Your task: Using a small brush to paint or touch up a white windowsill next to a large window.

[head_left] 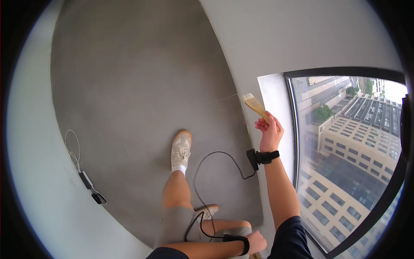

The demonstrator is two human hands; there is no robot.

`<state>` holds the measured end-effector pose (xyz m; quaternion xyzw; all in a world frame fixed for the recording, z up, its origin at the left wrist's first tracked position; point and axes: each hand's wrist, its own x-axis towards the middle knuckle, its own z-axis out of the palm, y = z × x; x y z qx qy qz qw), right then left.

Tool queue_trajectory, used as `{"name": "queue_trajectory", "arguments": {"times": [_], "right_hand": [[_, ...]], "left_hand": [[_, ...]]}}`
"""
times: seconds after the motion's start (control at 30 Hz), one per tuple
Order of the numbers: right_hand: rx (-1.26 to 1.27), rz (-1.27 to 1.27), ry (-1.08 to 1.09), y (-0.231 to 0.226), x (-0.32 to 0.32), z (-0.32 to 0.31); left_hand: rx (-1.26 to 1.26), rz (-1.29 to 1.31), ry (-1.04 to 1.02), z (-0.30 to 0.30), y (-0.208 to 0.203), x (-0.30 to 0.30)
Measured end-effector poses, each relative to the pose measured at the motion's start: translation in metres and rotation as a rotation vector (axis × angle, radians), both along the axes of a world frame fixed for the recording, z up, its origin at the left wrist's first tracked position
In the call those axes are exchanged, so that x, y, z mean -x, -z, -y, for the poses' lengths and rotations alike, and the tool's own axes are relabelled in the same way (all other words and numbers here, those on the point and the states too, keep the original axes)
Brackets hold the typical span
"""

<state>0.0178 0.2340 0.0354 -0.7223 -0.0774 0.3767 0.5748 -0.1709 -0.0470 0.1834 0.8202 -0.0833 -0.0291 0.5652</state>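
Observation:
My right hand (271, 133) is raised beside the window frame. Its fingers are closed round the handle of a flat wooden paintbrush (255, 105), whose pale bristles point up and left near the foot of the wall. At the bottom of the view, my left hand (257, 242) crosses in front of my bent leg, closed like a fist. A bit of light wood-coloured material shows just beneath it, but the fingers are mostly hidden. Each wrist wears a black strap with a small device, and a black cable (221, 152) loops between them.
A large window (345, 164) with a dark frame fills the right side, with buildings outside. The grey floor (120, 86) runs between pale walls. By the left wall lie a white cable and a black adapter (86, 180). My shoe (181, 148) stands mid-floor.

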Motion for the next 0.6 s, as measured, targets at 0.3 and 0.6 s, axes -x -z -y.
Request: {"name": "queue_trajectory", "arguments": {"times": [0.3, 0.6], "right_hand": [[0.257, 0.209, 0.123, -0.032, -0.087, -0.034], [0.659, 0.161, -0.401, -0.072, 0.048, -0.082]], "left_hand": [[-0.007, -0.417, -0.011, -0.083, 0.037, 0.016], [0.349, -0.708, -0.728, -0.299, 0.055, 0.071]]}}
